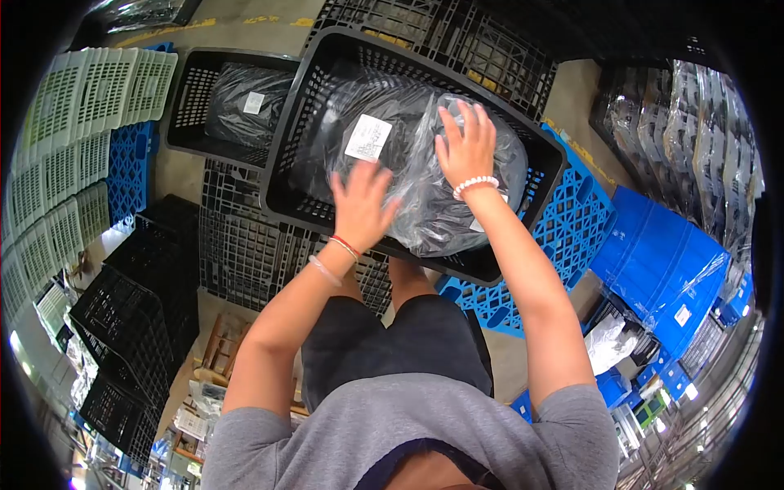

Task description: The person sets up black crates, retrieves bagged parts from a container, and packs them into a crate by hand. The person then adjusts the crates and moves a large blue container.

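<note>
A large black basket holds black items in clear plastic bags. One bag on the left carries a white label; another bag lies beside it on the right. My left hand, fingers spread and slightly blurred, is at the lower edge of the labelled bag. My right hand rests on the upper part of the right bag with its fingers apart. Neither hand is closed round anything.
Left of the basket is a smaller black crate with a bagged item. Black pallets and a blue pallet lie beneath. Pale green crates and black crates stand left; blue boxes stand right.
</note>
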Available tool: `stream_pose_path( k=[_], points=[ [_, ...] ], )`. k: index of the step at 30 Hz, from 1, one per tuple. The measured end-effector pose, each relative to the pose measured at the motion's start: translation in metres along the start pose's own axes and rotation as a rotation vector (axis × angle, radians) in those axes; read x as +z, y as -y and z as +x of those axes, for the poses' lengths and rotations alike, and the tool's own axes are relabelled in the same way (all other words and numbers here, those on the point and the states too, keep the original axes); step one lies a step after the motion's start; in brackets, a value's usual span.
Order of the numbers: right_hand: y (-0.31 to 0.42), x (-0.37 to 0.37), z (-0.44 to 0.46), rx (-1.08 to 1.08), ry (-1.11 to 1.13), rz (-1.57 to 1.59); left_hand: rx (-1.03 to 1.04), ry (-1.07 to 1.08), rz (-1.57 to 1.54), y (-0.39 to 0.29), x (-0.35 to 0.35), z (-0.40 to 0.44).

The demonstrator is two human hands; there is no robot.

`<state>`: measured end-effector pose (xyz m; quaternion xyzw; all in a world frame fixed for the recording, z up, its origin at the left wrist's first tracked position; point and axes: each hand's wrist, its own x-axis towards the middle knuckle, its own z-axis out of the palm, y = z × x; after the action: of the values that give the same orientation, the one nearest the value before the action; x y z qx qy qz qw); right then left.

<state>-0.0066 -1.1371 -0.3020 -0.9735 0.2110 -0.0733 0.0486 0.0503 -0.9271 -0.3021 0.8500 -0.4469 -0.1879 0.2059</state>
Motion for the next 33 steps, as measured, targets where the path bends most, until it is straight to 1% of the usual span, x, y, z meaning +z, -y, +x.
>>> stream_pose_path(
  k=[2, 3, 4, 7, 8, 10, 13, 15, 17, 20, 22, 23, 24, 25, 26, 27, 28, 30, 31, 33],
  points=[
    [0.012, 0.019, 0.013, -0.098, -0.059, 0.135, -0.392, -0.261, -0.055, 0.018, 0.005, 0.017],
    [0.017, 0.031, 0.019, -0.102, -0.051, 0.144, -0.497, -0.358, 0.021, 0.041, 0.021, 0.025],
    [0.020, 0.045, 0.028, -0.079, -0.055, 0.088, -0.554, -0.378, 0.052, 0.054, 0.028, 0.033],
    [0.030, 0.075, 0.043, -0.017, -0.032, -0.088, -0.620, -0.363, -0.009, 0.066, 0.046, 0.045],
    [0.032, 0.079, 0.040, -0.014, -0.008, -0.086, -0.638, -0.392, -0.033, 0.064, 0.051, 0.047],
    [0.033, 0.083, 0.041, 0.009, -0.045, -0.099, -0.666, -0.416, -0.067, 0.062, 0.054, 0.045],
    [0.032, 0.089, 0.053, -0.014, -0.055, -0.089, -0.615, -0.438, -0.045, 0.069, 0.055, 0.051],
    [0.030, 0.085, 0.051, -0.008, -0.028, -0.055, -0.615, -0.419, -0.055, 0.068, 0.056, 0.049],
    [0.031, 0.083, 0.046, -0.001, -0.023, -0.065, -0.606, -0.450, -0.049, 0.069, 0.055, 0.051],
    [0.024, 0.070, 0.047, 0.028, 0.004, -0.003, -0.616, -0.346, -0.087, 0.074, 0.052, 0.046],
    [0.008, 0.036, 0.041, -0.092, -0.060, 0.243, -0.531, -0.362, 0.028, 0.053, 0.023, 0.038],
    [-0.005, 0.015, 0.036, -0.122, -0.120, 0.257, -0.379, -0.357, -0.081, 0.036, 0.007, 0.031],
    [-0.020, 0.003, 0.028, -0.115, -0.144, 0.311, -0.208, -0.273, -0.138, 0.016, -0.006, 0.025],
    [-0.033, -0.004, 0.015, -0.079, -0.128, 0.265, -0.072, -0.068, -0.110, -0.001, -0.011, 0.016],
    [-0.044, -0.007, 0.000, -0.039, -0.108, 0.223, 0.097, 0.044, -0.128, -0.017, -0.013, 0.009],
    [-0.053, -0.004, -0.017, 0.000, -0.012, 0.155, 0.218, 0.089, -0.088, -0.030, -0.004, 0.002],
    [-0.053, -0.004, -0.026, 0.022, -0.005, 0.153, 0.295, 0.168, -0.029, -0.037, 0.009, -0.003],
    [-0.048, 0.003, -0.035, 0.055, 0.145, -0.046, 0.333, 0.287, -0.009, -0.033, 0.042, -0.007],
    [-0.044, 0.009, -0.032, 0.109, 0.198, -0.063, 0.352, 0.298, -0.012, -0.032, 0.048, -0.003],
    [-0.041, 0.014, -0.030, 0.139, 0.188, -0.078, 0.320, 0.369, -0.006, -0.031, 0.054, -0.001]
  ],
)
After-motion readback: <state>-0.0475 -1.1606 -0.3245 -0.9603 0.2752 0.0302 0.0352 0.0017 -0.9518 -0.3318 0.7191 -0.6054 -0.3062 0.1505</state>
